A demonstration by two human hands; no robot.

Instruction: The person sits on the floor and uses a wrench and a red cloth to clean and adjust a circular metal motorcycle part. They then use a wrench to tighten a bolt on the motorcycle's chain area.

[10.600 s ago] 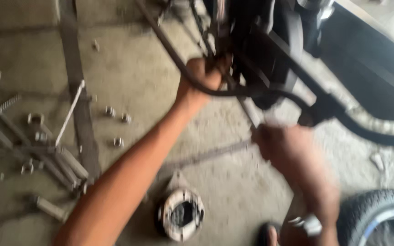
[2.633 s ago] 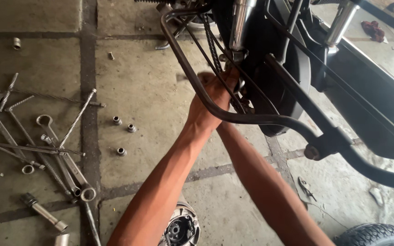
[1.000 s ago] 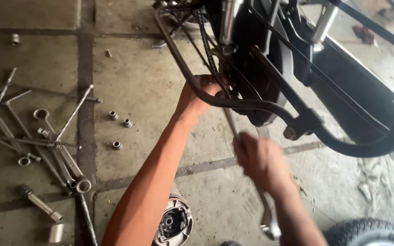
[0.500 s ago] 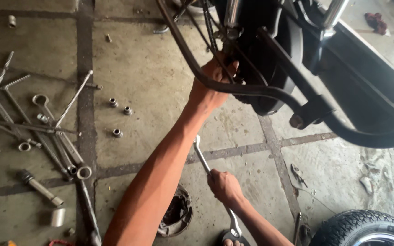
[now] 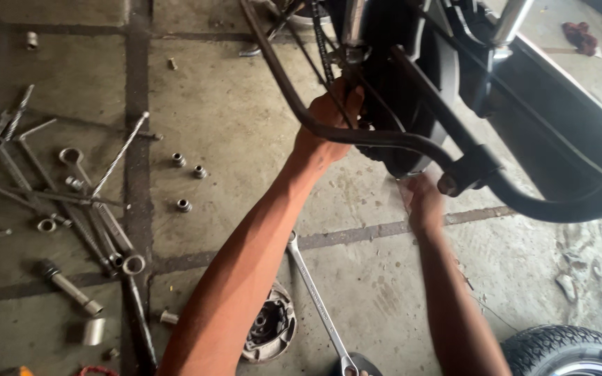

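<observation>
A: Left hand (image 5: 329, 122) clenched on the dark curved frame tube (image 5: 384, 139) of the motorcycle, up by the chain (image 5: 322, 49). Right hand (image 5: 423, 202) now empty, fingers up under the black rear fender (image 5: 398, 104); can't tell if they've closed on anything.

B: And the spanner?

A: Half a sec ago I had it in the right hand, low in frame. Now the long ring spanner (image 5: 315, 299) lies on the concrete floor (image 5: 231, 125) betw. my forearms, just beside the brake drum (image 5: 269, 327). I read that as wrench work paused, fingers taking over at the wheel mount.

B: Rest of the kit?

A: Spanners and sockets (image 5: 71, 202) untouched, well to the left. Tyre (image 5: 566, 351) at bottom right.
</observation>
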